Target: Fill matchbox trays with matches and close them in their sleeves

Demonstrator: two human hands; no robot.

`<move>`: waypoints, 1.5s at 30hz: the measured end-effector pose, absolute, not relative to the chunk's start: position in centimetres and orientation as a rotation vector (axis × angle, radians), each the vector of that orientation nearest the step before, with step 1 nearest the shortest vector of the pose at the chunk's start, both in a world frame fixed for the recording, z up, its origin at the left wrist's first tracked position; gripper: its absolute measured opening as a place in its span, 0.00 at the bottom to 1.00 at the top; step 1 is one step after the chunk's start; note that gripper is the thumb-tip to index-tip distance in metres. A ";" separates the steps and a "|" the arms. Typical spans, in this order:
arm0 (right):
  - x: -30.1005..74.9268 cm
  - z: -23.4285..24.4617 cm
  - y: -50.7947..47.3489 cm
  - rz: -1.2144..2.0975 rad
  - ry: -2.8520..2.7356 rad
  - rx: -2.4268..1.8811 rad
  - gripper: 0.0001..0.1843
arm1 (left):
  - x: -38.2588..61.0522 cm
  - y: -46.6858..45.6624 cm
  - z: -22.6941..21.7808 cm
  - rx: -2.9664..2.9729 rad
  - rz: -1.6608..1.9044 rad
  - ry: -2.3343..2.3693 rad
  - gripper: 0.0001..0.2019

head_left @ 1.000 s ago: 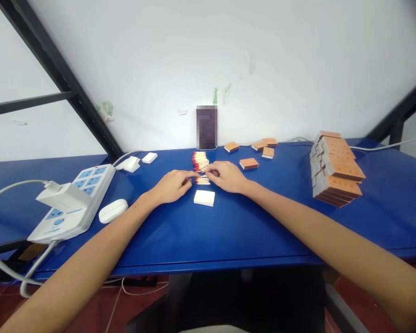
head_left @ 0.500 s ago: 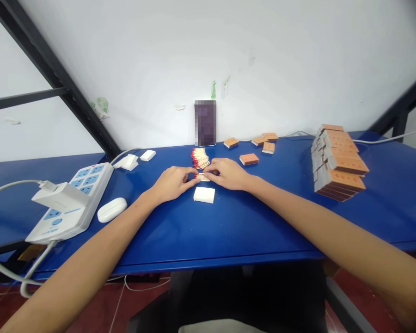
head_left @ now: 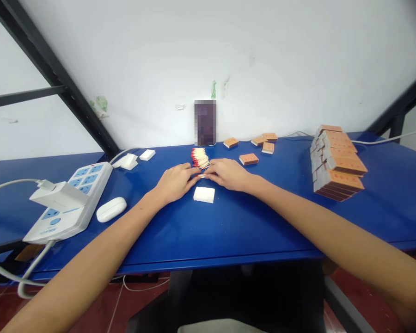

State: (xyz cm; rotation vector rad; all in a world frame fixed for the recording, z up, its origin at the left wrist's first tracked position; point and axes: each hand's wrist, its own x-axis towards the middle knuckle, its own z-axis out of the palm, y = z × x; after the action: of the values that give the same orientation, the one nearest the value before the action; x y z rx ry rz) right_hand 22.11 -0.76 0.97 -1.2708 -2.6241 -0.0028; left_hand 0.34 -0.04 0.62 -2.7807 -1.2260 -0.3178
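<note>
Both hands meet at the middle of the blue table, pinching a small bundle of matches (head_left: 202,175) between their fingertips. My left hand (head_left: 176,181) grips the left end of the bundle, and my right hand (head_left: 229,174) grips the right end; fingers cover most of it. Just beyond them lies a loose pile of red-tipped matches (head_left: 200,158), heads to the left. On the near side of the hands a white matchbox tray (head_left: 204,194) rests on the table, apart from the fingers.
Stacked orange matchboxes (head_left: 338,162) stand at the right, with several loose matchboxes (head_left: 248,159) at the back. Small white trays (head_left: 147,155), a white power strip (head_left: 72,203) and a white earphone case (head_left: 111,209) lie left. A pixelated dark rectangle (head_left: 205,123) leans against the wall.
My fingers have closed in around the matches, which were spread wider and showed red heads before. Less of them shows now. The white tray and the pile have stayed put.
</note>
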 end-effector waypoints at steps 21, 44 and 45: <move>20.7 1.2 -1.3 -0.167 -2.788 -1.385 0.13 | 1.4 -0.1 0.8 -2.778 -0.052 -1.278 0.17; 21.1 1.5 -1.5 -0.055 -2.849 -1.412 0.15 | 0.9 0.1 0.9 -2.826 -0.084 -1.150 0.17; 21.0 1.5 -1.6 -0.072 -2.843 -1.430 0.16 | 0.8 0.2 0.9 -2.832 -0.089 -1.137 0.17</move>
State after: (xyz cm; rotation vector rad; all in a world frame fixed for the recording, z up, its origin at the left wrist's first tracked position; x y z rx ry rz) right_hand 21.00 -1.55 1.48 -1.4298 -2.8433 -0.0723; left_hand 0.80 0.15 0.94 -2.8318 -1.1370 -0.0891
